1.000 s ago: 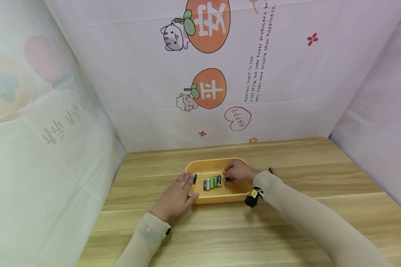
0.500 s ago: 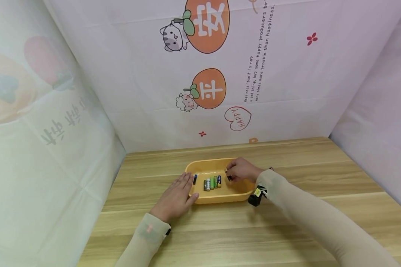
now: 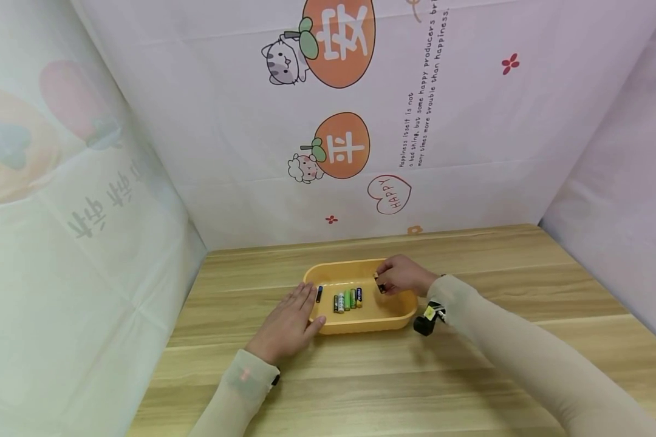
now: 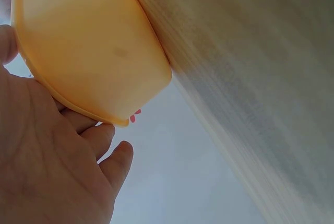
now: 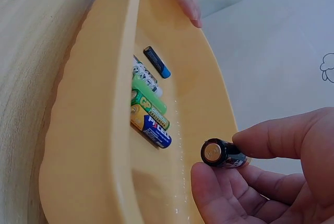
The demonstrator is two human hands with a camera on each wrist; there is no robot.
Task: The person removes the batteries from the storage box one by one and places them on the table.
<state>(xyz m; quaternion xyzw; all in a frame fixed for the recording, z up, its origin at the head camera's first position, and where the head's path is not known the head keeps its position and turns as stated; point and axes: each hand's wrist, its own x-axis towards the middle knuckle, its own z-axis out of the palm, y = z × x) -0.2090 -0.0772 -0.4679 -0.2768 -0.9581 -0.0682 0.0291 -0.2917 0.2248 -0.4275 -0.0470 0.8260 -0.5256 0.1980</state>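
Wood tabletop (image 3: 361, 382) below, right grip (image 3: 403, 275) pinches battery (image 5: 227, 153), left grip (image 3: 287, 321) spread on tray rim (image 3: 366, 324).

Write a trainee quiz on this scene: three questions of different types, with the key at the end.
1. Multiple choice: What does the right hand hold?
A) a pen
B) a black battery
C) a spoon

2. True or false: The left hand touches the yellow tray.

3. Fill in the blank: Inside the tray, a black-and-blue battery lies apart from the row of batteries, on the side nearer the ____ hand.

Key: 1. B; 2. True; 3. left
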